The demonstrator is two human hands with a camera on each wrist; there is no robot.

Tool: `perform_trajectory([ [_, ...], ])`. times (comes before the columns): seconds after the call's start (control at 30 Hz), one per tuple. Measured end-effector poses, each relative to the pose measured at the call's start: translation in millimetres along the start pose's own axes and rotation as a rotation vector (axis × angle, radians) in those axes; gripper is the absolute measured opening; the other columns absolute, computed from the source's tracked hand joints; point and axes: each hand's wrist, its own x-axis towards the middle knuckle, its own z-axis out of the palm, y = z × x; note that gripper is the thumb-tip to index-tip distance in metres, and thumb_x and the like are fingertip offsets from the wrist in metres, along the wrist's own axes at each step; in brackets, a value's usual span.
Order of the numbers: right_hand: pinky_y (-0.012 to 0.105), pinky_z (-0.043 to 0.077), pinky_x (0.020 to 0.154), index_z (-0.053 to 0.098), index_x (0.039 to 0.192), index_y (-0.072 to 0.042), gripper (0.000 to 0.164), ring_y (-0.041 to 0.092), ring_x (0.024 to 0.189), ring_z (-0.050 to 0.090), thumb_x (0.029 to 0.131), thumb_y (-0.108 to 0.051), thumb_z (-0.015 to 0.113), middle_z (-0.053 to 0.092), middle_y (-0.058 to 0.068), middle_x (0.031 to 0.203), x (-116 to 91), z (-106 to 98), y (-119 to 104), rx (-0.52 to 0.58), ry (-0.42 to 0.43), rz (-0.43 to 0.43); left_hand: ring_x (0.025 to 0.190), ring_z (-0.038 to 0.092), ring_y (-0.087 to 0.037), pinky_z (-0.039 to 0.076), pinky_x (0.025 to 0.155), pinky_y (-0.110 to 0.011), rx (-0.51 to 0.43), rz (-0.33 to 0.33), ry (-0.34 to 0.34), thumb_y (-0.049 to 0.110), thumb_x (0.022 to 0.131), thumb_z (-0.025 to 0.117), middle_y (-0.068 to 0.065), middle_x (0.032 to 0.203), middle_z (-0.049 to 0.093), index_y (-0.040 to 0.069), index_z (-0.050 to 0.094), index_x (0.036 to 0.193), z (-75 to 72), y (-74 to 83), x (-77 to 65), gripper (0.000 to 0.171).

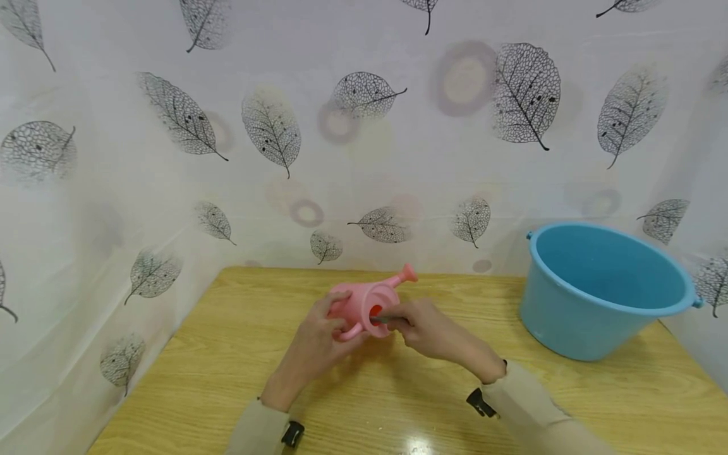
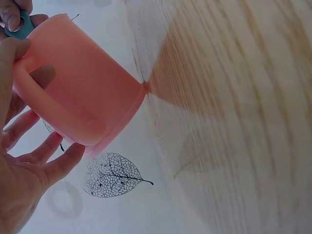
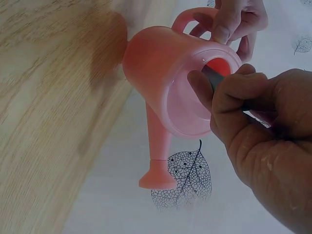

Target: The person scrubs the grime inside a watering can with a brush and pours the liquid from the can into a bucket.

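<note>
A pink toy watering can (image 1: 351, 303) tilts low over the table, its mouth turned toward me and its spout pointing up to the right in the head view. My left hand (image 1: 318, 335) grips it by the handle and the body. With bent fingers, my right hand (image 1: 423, 325) pinches a teal-handled tool (image 2: 22, 27) at the mouth. The tool's dark grey-green shaft (image 3: 212, 76) reaches into the opening, where red shows; its far end is hidden inside the can. In the left wrist view, the can's base edge is right at the tabletop.
A large blue bucket (image 1: 603, 328) stands on the right of the wooden table (image 1: 227, 373). A white sheet with leaf prints (image 1: 364, 177) hangs behind the table and along its left side.
</note>
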Motion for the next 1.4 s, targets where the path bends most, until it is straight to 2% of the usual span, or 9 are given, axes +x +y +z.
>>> perform_trajectory([
  [0.2, 0.015, 0.045, 0.05, 0.074, 0.115, 0.002, 0.024, -0.005, 0.056, 0.045, 0.094, 0.006, 0.063, 0.07, 0.007, 0.079, -1, -1, -1, 0.055, -0.027, 0.041, 0.126, 0.063, -0.029, 0.057, 0.106, -0.039, 0.0, -0.007, -0.007, 0.032, 0.086, 0.084, -0.011, 0.138, 0.061, 0.011, 0.07, 0.069, -0.5, 0.6, 0.3, 0.031],
  [0.4, 0.017, 0.049, 0.05, 0.073, 0.119, 0.0, 0.028, -0.005, 0.053, 0.047, 0.096, 0.008, 0.058, 0.076, 0.012, 0.091, -6, -7, -2, 0.087, -0.036, 0.055, 0.126, 0.063, -0.028, 0.056, 0.107, -0.039, -0.015, 0.01, 0.004, 0.031, 0.085, 0.084, -0.012, 0.138, 0.06, 0.011, 0.07, 0.068, -0.8, -0.2, 0.4, 0.03],
  [0.7, 0.018, 0.044, 0.047, 0.075, 0.12, -0.009, 0.032, -0.002, 0.052, 0.048, 0.098, 0.005, 0.056, 0.075, 0.005, 0.088, -14, -20, -4, 0.094, -0.044, 0.134, 0.126, 0.063, -0.028, 0.056, 0.106, -0.039, -0.02, 0.003, -0.007, 0.032, 0.085, 0.084, -0.011, 0.14, 0.059, 0.011, 0.07, 0.069, -0.6, -1.8, -0.5, 0.031],
  [0.93, 0.017, 0.042, 0.044, 0.075, 0.119, -0.006, 0.033, 0.0, 0.052, 0.05, 0.098, 0.007, 0.054, 0.075, 0.004, 0.087, -16, -28, -4, 0.134, -0.048, 0.172, 0.126, 0.063, -0.028, 0.056, 0.107, -0.039, -0.022, -0.008, -0.011, 0.033, 0.086, 0.084, -0.011, 0.14, 0.059, 0.011, 0.071, 0.07, -0.5, -2.1, -0.5, 0.031],
  [1.13, 0.017, 0.04, 0.043, 0.075, 0.117, -0.005, 0.033, 0.0, 0.051, 0.05, 0.097, 0.008, 0.053, 0.073, 0.004, 0.084, -14, -25, -4, 0.136, -0.046, 0.159, 0.125, 0.063, -0.028, 0.056, 0.106, -0.039, -0.027, -0.007, -0.009, 0.033, 0.085, 0.085, -0.011, 0.141, 0.059, 0.01, 0.07, 0.069, 0.3, -3.0, -1.1, 0.031],
  [1.4, 0.016, 0.04, 0.045, 0.075, 0.116, -0.004, 0.025, -0.002, 0.05, 0.046, 0.096, 0.003, 0.063, 0.059, -0.002, 0.063, -8, -14, -2, 0.133, -0.043, 0.111, 0.125, 0.063, -0.029, 0.056, 0.107, -0.039, -0.037, 0.019, 0.004, 0.031, 0.084, 0.085, -0.013, 0.14, 0.059, 0.01, 0.069, 0.069, 0.6, -4.1, -1.1, 0.031],
])
